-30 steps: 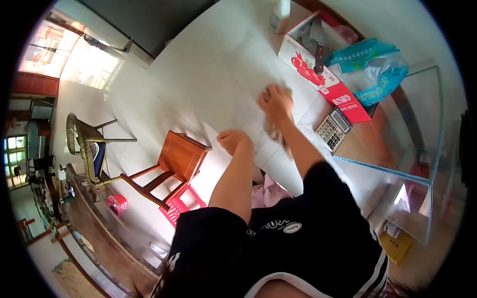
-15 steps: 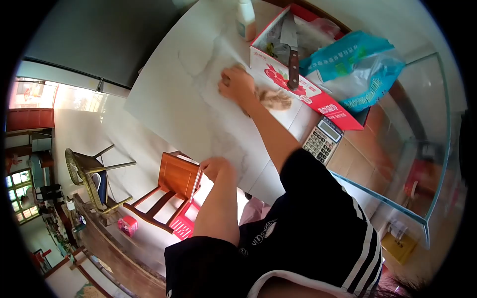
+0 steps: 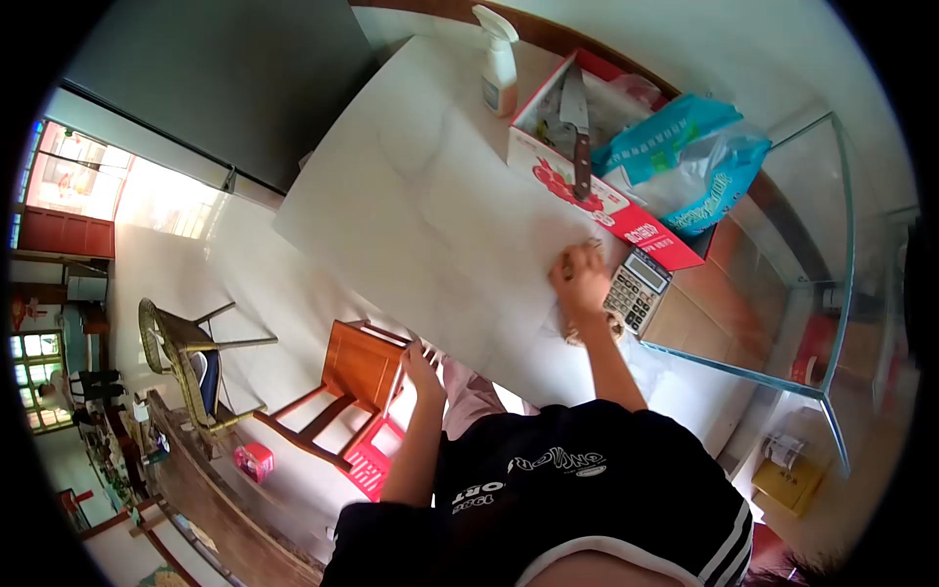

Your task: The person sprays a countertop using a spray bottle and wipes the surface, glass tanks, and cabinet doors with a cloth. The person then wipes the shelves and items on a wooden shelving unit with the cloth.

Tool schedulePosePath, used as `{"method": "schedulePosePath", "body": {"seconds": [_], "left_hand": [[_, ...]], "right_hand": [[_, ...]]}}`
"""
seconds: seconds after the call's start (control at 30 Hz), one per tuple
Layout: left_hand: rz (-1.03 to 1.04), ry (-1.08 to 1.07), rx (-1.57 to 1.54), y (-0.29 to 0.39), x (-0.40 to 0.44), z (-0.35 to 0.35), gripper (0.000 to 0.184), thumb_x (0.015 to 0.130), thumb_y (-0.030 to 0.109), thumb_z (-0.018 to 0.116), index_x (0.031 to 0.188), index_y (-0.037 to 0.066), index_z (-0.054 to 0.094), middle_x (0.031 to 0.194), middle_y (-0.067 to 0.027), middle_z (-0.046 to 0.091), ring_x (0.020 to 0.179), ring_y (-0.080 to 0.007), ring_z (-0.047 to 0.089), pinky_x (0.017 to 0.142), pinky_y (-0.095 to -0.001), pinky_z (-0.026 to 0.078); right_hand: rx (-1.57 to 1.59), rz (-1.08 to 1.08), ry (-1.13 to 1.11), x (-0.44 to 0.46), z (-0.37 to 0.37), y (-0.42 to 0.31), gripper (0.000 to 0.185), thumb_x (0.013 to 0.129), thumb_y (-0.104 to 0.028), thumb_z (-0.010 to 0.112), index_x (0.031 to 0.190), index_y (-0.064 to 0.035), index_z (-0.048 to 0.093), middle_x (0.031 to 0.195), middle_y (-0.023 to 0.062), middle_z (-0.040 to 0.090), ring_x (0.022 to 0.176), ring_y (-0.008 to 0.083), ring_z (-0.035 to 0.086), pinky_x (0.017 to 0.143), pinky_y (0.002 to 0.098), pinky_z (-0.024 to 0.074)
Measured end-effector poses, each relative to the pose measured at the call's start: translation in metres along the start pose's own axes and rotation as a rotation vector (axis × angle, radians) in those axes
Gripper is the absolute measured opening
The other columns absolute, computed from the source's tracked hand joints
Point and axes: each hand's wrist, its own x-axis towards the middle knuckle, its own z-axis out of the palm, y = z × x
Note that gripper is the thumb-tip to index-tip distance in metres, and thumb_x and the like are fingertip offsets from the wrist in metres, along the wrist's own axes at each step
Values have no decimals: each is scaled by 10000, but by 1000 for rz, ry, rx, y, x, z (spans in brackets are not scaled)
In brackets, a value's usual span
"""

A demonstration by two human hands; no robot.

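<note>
Reading clock directions from the view's middle, sees a metal-framed chair (image 3: 184, 330) at nine o'clock, then a wooden chair (image 3: 360, 364) at eight, partly covering a red stool (image 3: 370, 462). Holds left hand (image 3: 423, 370) at seven, just beside the wooden chair; cannot tell spread from closed fingers there, nor any contact. Faces the pale bench (image 3: 411, 215), with a spray bottle (image 3: 499, 76) near twelve and, around one, a knife (image 3: 582, 161) laid across the rim of a red box (image 3: 675, 245). Rests right hand (image 3: 584, 279) on the bench at three, fingers curled down around a tan cloth (image 3: 615, 325), mostly hidden by hand and wrist, showing toward the knuckles' six o'clock. Has a calculator (image 3: 636, 291) just beside, at that hand's three; a blue bag (image 3: 719, 186) at two; and rightmost, a glass case (image 3: 734, 370), blurred by reflections.
</note>
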Motion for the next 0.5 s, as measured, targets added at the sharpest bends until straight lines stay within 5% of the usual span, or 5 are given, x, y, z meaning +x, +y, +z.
{"method": "schedulePosePath", "body": {"seconds": [0.03,0.1,0.23,0.3,0.5], "left_hand": [[381,-34,183,-27,31,-32,291,854,211,584,1044,7,500,982,-82,533,888,-206,524,773,-351,434],[743,-96,681,24,5,-44,240,836,119,586,1021,-14,509,953,-127,551,868,-240,542,774,-340,442],[1254,-399,805,102,43,-36,198,806,68,596,981,-10,544,912,-147,576,880,-319,546,778,-386,446],[1293,-339,746,140,84,-8,220,810,97,593,1002,-2,549,967,-150,577,933,-336,525,828,-413,418],[1469,-111,948,253,222,100,319,838,220,586,1092,37,525,1093,-123,549,1057,-325,480,905,-457,373]], "right_hand": [[-76,77,30,9,4,2,128,699,-166,646,805,-124,589,798,81,554,771,307,570,645,427,473],[-180,70,105,27,13,-3,119,699,-163,642,797,-120,589,811,86,555,780,309,571,646,426,476],[-136,-20,41,30,51,-43,96,695,-150,632,767,-111,580,839,97,548,776,309,568,642,425,480],[-41,-134,-133,29,72,-91,102,685,-146,638,755,-115,570,823,85,524,763,294,551,645,411,482],[55,-258,-193,60,150,-178,102,699,-143,634,764,-144,555,836,43,516,787,247,547,675,377,466]]}}
